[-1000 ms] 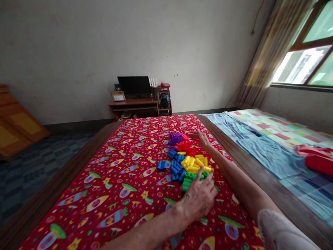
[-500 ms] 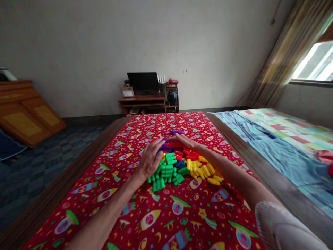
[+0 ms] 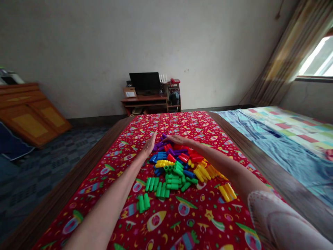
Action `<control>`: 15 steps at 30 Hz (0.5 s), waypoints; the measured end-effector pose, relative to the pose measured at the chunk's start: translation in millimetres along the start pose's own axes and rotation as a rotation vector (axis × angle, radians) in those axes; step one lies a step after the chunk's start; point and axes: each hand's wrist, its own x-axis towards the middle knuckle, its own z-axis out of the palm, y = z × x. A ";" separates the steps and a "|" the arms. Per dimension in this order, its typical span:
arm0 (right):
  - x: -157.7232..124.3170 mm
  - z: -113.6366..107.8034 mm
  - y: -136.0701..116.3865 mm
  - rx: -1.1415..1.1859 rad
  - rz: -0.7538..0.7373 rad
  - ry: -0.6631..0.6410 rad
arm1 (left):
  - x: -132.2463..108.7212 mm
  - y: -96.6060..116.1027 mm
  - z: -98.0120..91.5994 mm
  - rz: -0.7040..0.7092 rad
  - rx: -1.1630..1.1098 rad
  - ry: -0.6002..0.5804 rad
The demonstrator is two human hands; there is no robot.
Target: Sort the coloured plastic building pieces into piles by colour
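A loose pile of plastic building blocks lies on the red patterned cloth [image 3: 153, 229]. Green blocks [image 3: 173, 181] are at its near side, yellow blocks [image 3: 202, 173] to the right, and blue blocks [image 3: 159, 157] at the left. Red blocks [image 3: 183, 158] and purple blocks [image 3: 160, 145] lie toward the far side. My left hand [image 3: 150, 144] is on edge along the pile's far left side, fingers stretched out and together. At the far edge my right hand [image 3: 177, 139] lies palm down, fingers extended against the purple blocks. Neither hand grips a block.
The cloth covers a long table with dark wooden edges [image 3: 234, 139]. A bed with a blue and checked cover [image 3: 281, 152] stands on the right. Beyond the table is a desk with a monitor [image 3: 145, 82]; a wooden cabinet [image 3: 33, 118] stands at left.
My left hand has moved up and away along the pile's left side and turned on edge. The pile has spread; green and yellow blocks now lie nearer, and the far purple blocks are drawn in.
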 end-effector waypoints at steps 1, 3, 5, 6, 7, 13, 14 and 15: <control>-5.9 4.5 -9.7 0.036 -0.063 -0.080 | -1.7 4.3 -1.2 0.003 -0.005 -0.060; -24.4 2.9 -28.9 0.092 -0.159 -0.197 | -9.5 14.1 -5.5 0.027 0.042 -0.224; -51.6 -10.8 -43.0 0.107 -0.177 -0.166 | -23.9 24.2 -10.4 0.083 0.149 -0.374; -68.6 -20.4 -46.6 0.095 -0.159 -0.086 | -33.5 29.0 -12.7 0.130 0.202 -0.417; -88.1 -30.5 -47.2 0.075 -0.128 0.028 | -44.4 33.3 -15.0 0.187 0.244 -0.439; -222.1 -51.7 -2.7 -0.188 0.265 0.524 | -119.3 49.5 -21.0 0.576 0.435 -0.376; -235.9 -45.5 4.5 -0.189 0.322 0.542 | -130.3 50.7 -18.9 0.611 0.485 -0.364; -244.2 -37.2 8.9 -0.181 0.353 0.559 | -140.3 51.7 -15.8 0.644 0.542 -0.357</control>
